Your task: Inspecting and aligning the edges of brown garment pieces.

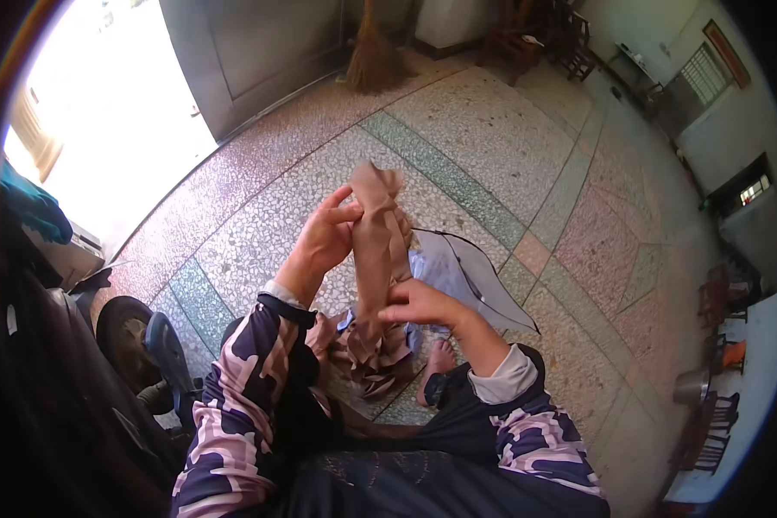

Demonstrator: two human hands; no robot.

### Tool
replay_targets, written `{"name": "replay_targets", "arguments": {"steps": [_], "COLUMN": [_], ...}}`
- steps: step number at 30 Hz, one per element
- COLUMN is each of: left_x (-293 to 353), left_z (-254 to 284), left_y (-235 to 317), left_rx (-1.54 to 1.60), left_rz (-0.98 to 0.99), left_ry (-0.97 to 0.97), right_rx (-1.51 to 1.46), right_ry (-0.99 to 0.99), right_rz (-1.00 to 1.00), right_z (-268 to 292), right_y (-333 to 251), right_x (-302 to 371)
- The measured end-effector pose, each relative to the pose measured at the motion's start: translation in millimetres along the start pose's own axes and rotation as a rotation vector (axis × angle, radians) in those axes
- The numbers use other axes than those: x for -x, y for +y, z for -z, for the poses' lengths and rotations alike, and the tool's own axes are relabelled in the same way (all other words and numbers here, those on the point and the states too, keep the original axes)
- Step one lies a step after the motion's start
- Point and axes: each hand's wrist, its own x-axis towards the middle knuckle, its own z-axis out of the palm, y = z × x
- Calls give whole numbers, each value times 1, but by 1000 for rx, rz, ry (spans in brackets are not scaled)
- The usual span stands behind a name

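Well, long limp brown cloth (374, 250): could slip or twist if the left hand (319, 237) loosens its pinch at the cloth's upper left edge.
Bare right foot (440, 361): lower right of the cloth; might trap its bunched folds (374, 352).
Right hand (421, 306): touches the cloth's lower right; grip unclear.
Cloth's place: between both hands.

long cloth (373, 259): plain brown | sleeves (242, 406): pink-navy camouflage | right cuff (502, 380): pale grey | sheet (488, 281), right: whitish, dark edging | floor (466, 116): speckled, green bands, pinkish panels right | broom (371, 60), far: tan | door (272, 43), far left: dark grey | bundle (33, 203), left: teal
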Motion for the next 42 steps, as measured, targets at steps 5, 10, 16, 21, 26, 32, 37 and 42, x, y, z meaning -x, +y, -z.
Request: {"name": "replay_targets", "arguments": {"steps": [5, 10, 16, 21, 26, 32, 37, 42], "left_x": [14, 24, 27, 24, 27, 34, 26, 27], "left_z": [-9, -20, -23, -30, -25, -37, -26, -26], "left_y": [-20, -33, -33, -35, -29, -35, -34, -38], "left_rx": [-208, -500, -351, -279, -432, -510, -514, -465], "left_rz": [-78, -65, 122, 78, -90, -156, 138, 210], "left_ry": [-202, -208, -215, -64, -86, -235, -151, -138], "right_rx": [-262, -714, -613, -447, -689, -860, -456, -362], "right_ry": [192, 522, 539, 455, 253, 414, 580, 588], "right_rz": [363, 567, 520, 485, 242, 471, 493, 500], "right_z": [4, 15, 19, 24, 16, 11, 19, 21], "right_y": [-21, -23, -17, -12, -26, -27, -13, -10], "right_x": [10, 9, 17, 21, 24, 17, 15, 17]}}
